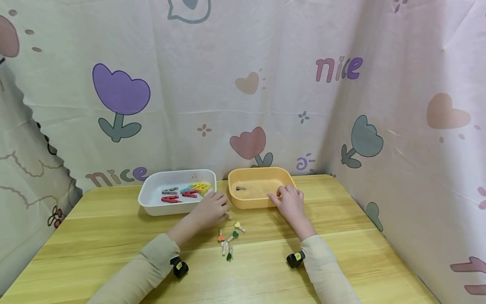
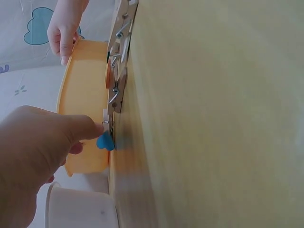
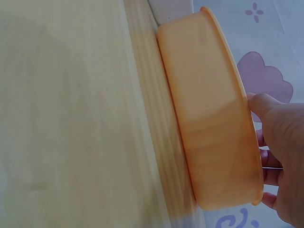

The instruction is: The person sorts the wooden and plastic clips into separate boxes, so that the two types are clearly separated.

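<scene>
My left hand (image 1: 213, 207) is low over the table at the white bin's front right corner. Its thumb tip is right at a small wooden clothespin with a blue heart (image 2: 105, 141); the other fingertips are partly hidden, so I cannot tell whether they pinch it. More small wooden clothespins lie nearer me, one with a yellow heart (image 1: 237, 225), one with an orange decoration (image 1: 221, 238), others green or white. With thumb and fingers, my right hand (image 1: 291, 203) grips the front right rim of the yellow bin (image 3: 209, 109). One small clothespin (image 1: 241, 188) lies inside that bin.
The white bin (image 1: 167, 210), left of the yellow one, holds larger clothespins in grey, red, blue and yellow. Both bins stand at the back of the wooden table (image 1: 258, 270), before a patterned curtain (image 1: 190, 84). A black camera is strapped at each wrist.
</scene>
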`<state>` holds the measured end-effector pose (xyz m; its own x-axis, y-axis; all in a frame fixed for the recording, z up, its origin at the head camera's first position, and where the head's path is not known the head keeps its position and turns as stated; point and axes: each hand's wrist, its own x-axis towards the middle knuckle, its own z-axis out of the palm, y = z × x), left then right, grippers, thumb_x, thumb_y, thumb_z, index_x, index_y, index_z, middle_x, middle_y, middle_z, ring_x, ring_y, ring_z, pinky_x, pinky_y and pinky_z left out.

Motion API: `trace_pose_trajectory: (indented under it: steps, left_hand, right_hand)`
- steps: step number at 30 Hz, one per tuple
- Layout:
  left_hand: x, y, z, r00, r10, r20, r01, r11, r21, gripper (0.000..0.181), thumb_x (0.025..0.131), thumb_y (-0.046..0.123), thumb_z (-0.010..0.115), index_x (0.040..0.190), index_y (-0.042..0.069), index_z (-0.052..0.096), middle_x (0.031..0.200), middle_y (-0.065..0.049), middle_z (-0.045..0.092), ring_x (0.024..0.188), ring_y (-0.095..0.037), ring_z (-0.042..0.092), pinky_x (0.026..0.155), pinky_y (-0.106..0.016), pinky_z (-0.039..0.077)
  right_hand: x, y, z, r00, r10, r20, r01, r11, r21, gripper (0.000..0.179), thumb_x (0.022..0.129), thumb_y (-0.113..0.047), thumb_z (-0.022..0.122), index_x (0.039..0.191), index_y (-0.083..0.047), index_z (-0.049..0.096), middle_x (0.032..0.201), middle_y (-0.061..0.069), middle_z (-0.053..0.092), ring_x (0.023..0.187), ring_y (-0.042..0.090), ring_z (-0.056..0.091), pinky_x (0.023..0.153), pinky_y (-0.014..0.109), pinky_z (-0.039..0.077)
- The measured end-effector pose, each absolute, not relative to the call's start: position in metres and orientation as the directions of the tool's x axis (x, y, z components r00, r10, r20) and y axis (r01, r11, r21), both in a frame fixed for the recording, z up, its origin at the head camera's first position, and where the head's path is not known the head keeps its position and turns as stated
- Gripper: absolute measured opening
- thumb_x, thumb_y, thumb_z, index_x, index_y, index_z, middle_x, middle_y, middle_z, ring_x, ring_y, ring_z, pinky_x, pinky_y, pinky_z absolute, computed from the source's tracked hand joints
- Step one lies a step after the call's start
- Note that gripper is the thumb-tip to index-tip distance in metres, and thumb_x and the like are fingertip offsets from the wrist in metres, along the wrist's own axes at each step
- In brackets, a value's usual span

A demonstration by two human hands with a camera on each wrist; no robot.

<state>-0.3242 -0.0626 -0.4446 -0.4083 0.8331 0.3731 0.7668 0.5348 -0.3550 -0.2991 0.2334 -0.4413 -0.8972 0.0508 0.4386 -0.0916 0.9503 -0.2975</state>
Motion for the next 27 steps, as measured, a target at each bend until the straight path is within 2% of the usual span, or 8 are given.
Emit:
trace_pose_trajectory:
  steps: [4, 19, 27]
  left_hand:
    - [-0.324, -0.059, -0.447, -0.405, 0.847, 0.345, 0.775, 0.518, -0.362, 0.017, 0.087, 0.032, 0.069, 0.091, 0.015, 0.071, 0.096, -0.002, 0.064, 0.095, -0.021, 0.054, 0.085, -0.037, 0.046]
    - [-0.324, -0.053, -0.448, -0.449, 0.847, 0.284, 0.763, 0.529, -0.372, 0.018, 0.086, 0.028, 0.069, 0.095, 0.013, 0.073, 0.097, -0.001, 0.065, 0.094, -0.020, 0.053, 0.084, -0.035, 0.044]
    - [-0.324, -0.050, -0.446, -0.479, 0.836, 0.267, 0.771, 0.546, -0.328, 0.020, 0.087, 0.029, 0.069, 0.098, 0.012, 0.073, 0.098, -0.001, 0.065, 0.096, -0.020, 0.054, 0.085, -0.035, 0.044]
  right_hand:
    - [-0.298, 0.234, -0.442, -0.899, 0.053, 0.435, -0.088, 0.950, -0.298, 0.036, 0.091, -0.047, 0.063, 0.080, -0.013, 0.057, 0.083, 0.003, 0.051, 0.085, 0.025, 0.051, 0.097, 0.053, 0.034]
    - [-0.299, 0.233, -0.443, -0.900, 0.053, 0.434, -0.083, 0.953, -0.290, 0.037, 0.091, -0.047, 0.062, 0.081, -0.012, 0.057, 0.082, 0.004, 0.051, 0.083, 0.025, 0.051, 0.098, 0.054, 0.034]
    - [-0.299, 0.233, -0.441, -0.900, 0.049, 0.433, -0.090, 0.951, -0.295, 0.037, 0.092, -0.048, 0.062, 0.080, -0.013, 0.057, 0.082, 0.003, 0.051, 0.083, 0.025, 0.051, 0.098, 0.054, 0.034]
